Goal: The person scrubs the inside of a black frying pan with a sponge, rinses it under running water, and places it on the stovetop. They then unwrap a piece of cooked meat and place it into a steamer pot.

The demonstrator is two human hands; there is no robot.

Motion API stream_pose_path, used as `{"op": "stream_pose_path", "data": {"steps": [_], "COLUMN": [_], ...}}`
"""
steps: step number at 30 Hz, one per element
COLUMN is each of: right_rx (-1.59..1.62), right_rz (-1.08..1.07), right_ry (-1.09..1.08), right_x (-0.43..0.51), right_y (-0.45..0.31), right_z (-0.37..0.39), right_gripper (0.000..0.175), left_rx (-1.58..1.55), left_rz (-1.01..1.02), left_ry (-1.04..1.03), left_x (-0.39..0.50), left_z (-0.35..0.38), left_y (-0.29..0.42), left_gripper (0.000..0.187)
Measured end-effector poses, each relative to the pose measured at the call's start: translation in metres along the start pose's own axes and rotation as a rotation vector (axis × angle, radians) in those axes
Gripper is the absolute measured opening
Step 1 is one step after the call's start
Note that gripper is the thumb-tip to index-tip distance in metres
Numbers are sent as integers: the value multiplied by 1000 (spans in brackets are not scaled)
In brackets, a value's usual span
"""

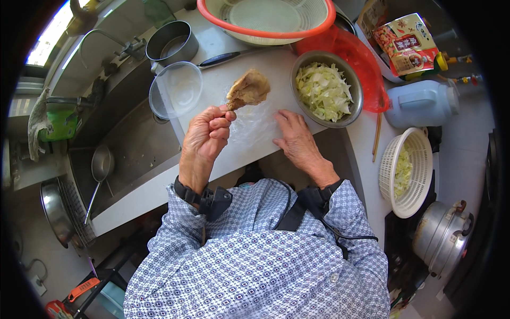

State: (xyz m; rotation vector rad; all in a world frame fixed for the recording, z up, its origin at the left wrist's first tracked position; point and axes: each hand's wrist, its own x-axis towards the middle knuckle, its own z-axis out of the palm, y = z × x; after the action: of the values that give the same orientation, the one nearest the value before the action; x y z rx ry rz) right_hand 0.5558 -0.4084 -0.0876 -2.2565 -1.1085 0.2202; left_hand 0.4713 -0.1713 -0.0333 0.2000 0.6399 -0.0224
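My left hand [207,137] pinches the narrow end of a piece of cooked meat [249,88], which looks like a poultry leg. The brown, wide end points up, held above a white cutting board [283,65]. Crumpled clear plastic film [253,129] lies on the board beneath it. With fingers spread and nothing in them, my right hand [299,135] is at the right edge of that film; whether it touches is unclear. Right of the board, a steel bowl [293,77] holds chopped cabbage [324,91]. A clear plastic bowl [157,105] overlaps the board's left side.
Behind the board lie a knife [219,60], a grey pot [181,50] and a red-rimmed basin [332,18]. The sink [139,147] is left. To the right are chopsticks [376,137], a bluish jug [416,104], a white colander [386,167] and a metal pot [432,235].
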Motion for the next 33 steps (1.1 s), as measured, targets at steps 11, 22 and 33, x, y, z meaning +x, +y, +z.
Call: {"op": "stream_pose_path", "data": {"steps": [11, 22, 33], "right_rx": [57, 789, 1456], "right_rz": [56, 389, 393], "right_ry": [27, 82, 341], "right_x": [-13, -35, -61], "right_y": [-9, -30, -21], "right_z": [-21, -73, -109], "right_gripper": [60, 57, 57], "left_rx": [-66, -193, 77], "left_rz": [-23, -198, -343], "left_ry": [-49, -156, -193], "left_x": [-2, -31, -44], "left_z": [0, 30, 46], "left_y": [-16, -41, -77], "left_gripper": [17, 10, 19]}}
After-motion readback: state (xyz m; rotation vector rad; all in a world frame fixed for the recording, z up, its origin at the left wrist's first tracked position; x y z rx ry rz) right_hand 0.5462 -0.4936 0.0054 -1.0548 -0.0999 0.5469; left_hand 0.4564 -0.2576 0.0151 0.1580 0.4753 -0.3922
